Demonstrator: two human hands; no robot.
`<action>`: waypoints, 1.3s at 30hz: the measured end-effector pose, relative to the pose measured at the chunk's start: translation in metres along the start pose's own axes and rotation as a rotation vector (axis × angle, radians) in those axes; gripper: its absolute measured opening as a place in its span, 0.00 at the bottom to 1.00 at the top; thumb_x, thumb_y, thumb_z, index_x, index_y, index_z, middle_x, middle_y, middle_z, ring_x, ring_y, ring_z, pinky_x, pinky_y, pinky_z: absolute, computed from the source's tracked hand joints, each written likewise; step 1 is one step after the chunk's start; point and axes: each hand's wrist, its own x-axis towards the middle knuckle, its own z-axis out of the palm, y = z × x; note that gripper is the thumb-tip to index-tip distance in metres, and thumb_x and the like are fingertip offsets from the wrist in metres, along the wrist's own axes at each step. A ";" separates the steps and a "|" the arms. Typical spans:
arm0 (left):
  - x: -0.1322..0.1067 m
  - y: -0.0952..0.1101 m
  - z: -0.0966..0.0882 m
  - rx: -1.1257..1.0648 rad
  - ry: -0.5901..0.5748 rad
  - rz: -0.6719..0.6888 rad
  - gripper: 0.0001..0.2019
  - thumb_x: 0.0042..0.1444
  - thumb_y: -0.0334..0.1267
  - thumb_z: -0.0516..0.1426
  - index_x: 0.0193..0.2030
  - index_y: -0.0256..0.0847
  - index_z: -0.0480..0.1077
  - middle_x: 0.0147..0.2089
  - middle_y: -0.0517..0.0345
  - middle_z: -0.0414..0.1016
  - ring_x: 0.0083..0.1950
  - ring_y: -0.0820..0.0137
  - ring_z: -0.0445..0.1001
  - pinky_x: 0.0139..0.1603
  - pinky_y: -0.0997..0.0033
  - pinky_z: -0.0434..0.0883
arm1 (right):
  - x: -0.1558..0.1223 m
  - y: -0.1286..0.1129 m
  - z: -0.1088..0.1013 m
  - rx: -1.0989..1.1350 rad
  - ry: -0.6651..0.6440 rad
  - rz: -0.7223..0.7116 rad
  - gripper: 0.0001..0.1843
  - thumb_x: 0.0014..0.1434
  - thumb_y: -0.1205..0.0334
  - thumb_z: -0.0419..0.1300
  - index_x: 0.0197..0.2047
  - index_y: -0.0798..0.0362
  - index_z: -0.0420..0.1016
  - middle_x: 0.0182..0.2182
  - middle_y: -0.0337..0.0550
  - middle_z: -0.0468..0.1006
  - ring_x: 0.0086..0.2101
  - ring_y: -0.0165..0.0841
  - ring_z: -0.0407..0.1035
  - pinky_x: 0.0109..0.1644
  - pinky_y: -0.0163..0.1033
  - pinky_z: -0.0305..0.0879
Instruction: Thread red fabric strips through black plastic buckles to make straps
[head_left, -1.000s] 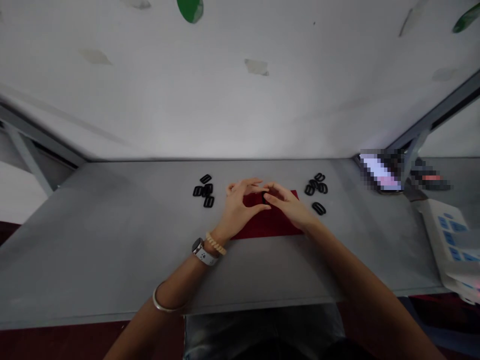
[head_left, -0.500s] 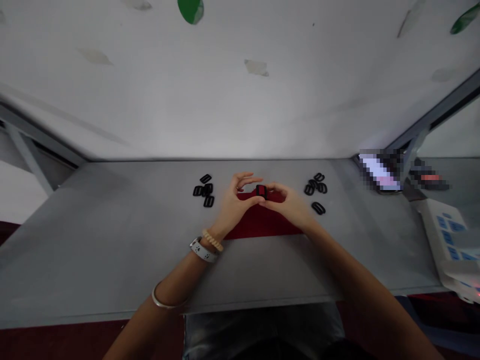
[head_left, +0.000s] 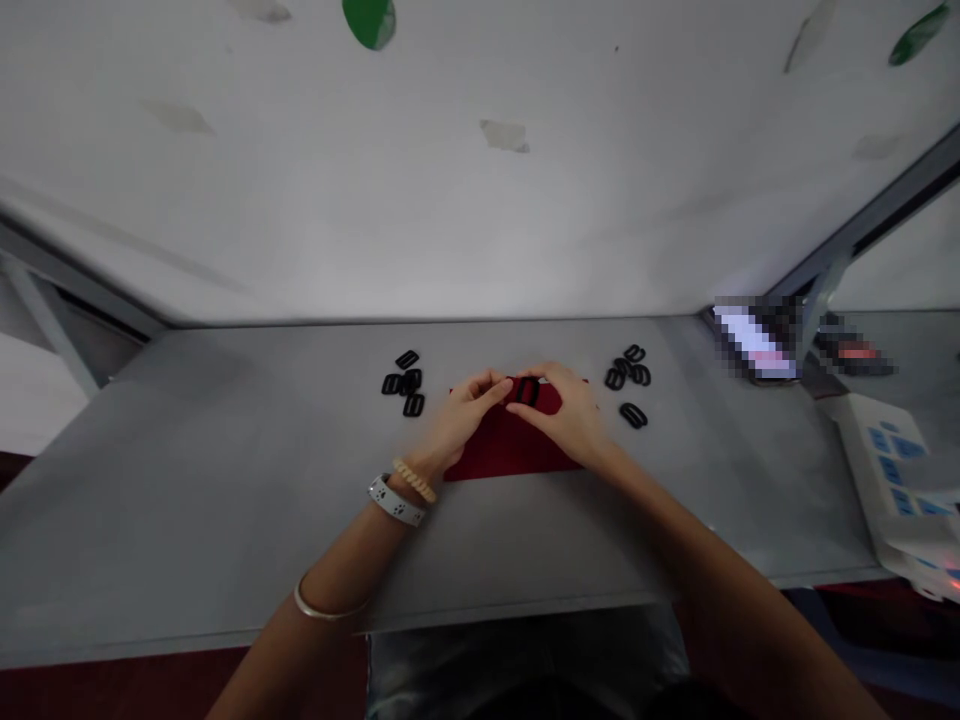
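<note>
In the head view, a black strap slider buckle point(head_left: 534, 391) sits between my hands with red material showing through its opening. My right hand point(head_left: 576, 418) grips the buckle, thumb on the near side and index finger on the far side. Just left of the buckle, my left hand point(head_left: 459, 418) pinches the red strap end point(head_left: 510, 394) between thumb and fingers. Beneath both hands a red fabric piece point(head_left: 502, 448) lies on the grey table point(head_left: 262, 480); whether it joins the strap is hidden.
Several black slider buckles point(head_left: 413, 404) lie left of my hands. Several black rings point(head_left: 615, 379) are grouped to the right, with a separate one point(head_left: 634, 415) nearer me. A pixelated phone point(head_left: 754, 340) and a white machine point(head_left: 862, 440) stand farther right. A white wall point(head_left: 420, 230) rises behind.
My left fingers, spread out before, have closed on the red strap left of the buckle. The buckle has turned slightly and shifted a little to the right in my right hand.
</note>
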 end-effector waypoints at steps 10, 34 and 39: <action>0.007 -0.001 -0.006 0.173 0.185 0.132 0.13 0.54 0.48 0.60 0.28 0.41 0.69 0.28 0.61 0.70 0.31 0.71 0.67 0.32 0.71 0.65 | 0.008 0.016 -0.003 -0.119 -0.031 -0.079 0.10 0.56 0.58 0.66 0.43 0.46 0.76 0.42 0.47 0.80 0.46 0.48 0.71 0.56 0.58 0.62; 0.014 0.016 -0.100 1.054 0.223 0.275 0.05 0.52 0.32 0.60 0.36 0.42 0.75 0.36 0.56 0.76 0.42 0.63 0.71 0.47 0.62 0.65 | 0.027 0.055 0.006 -0.542 -0.125 -0.222 0.13 0.62 0.60 0.60 0.50 0.51 0.76 0.48 0.53 0.73 0.51 0.47 0.65 0.55 0.54 0.63; 0.002 0.026 -0.138 1.239 0.105 0.114 0.13 0.46 0.37 0.66 0.41 0.43 0.77 0.39 0.55 0.76 0.43 0.60 0.70 0.44 0.63 0.64 | 0.012 0.054 0.010 -0.567 -0.214 -0.081 0.07 0.62 0.62 0.58 0.44 0.52 0.73 0.44 0.53 0.73 0.49 0.49 0.65 0.52 0.55 0.62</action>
